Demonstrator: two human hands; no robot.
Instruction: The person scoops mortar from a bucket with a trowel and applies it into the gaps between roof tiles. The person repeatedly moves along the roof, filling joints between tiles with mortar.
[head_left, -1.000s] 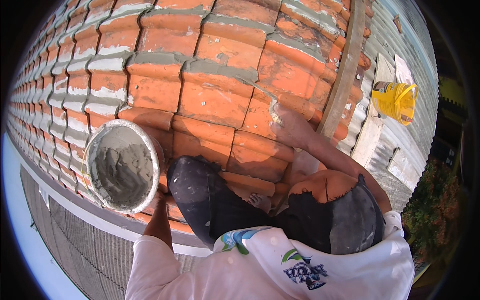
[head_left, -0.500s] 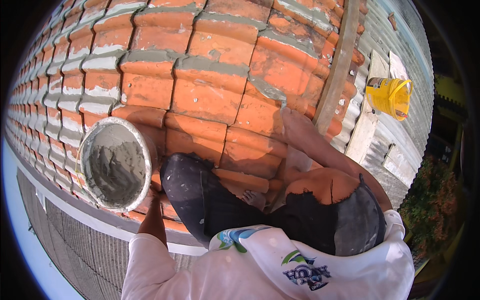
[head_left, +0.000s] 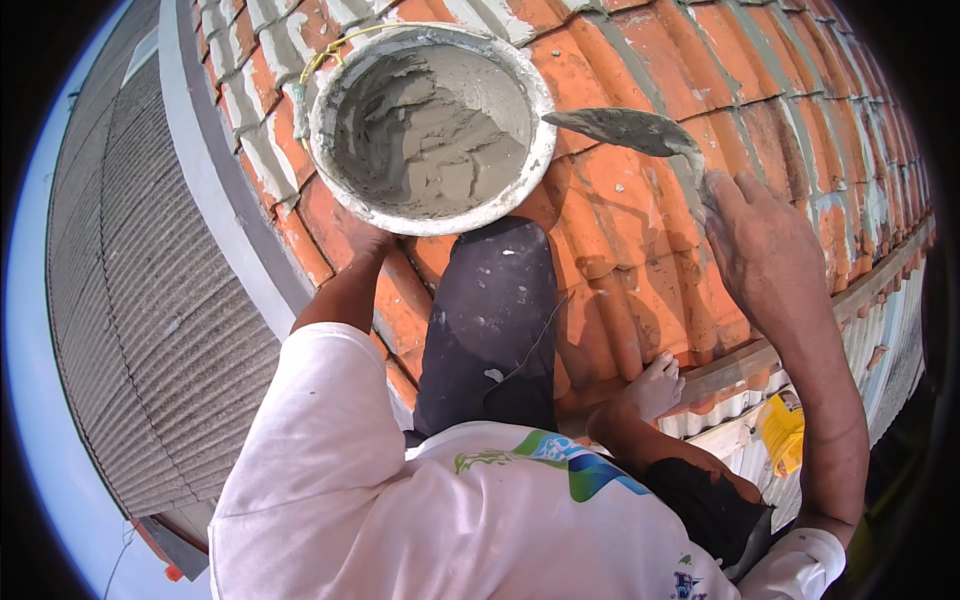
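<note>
Right hand [head_left: 768, 250] clamped on trowel [head_left: 625, 130]; left hand [head_left: 352, 228] by 11 o'clock bucket [head_left: 420, 224], grip: can't tell. 1 o'clock seams [head_left: 630, 60] mortared, 3 o'clock tiles [head_left: 652, 295] look bare.

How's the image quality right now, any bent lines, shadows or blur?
Head view: the grey corrugated roof curves toward the black fisheye rim; head view: dark shadows fall on the sunlit orange clay tiles below the pointed, mortar-smeared trowel; head view: ridges in the wet grey mortar look fairly crisp, without obvious blur.
</note>
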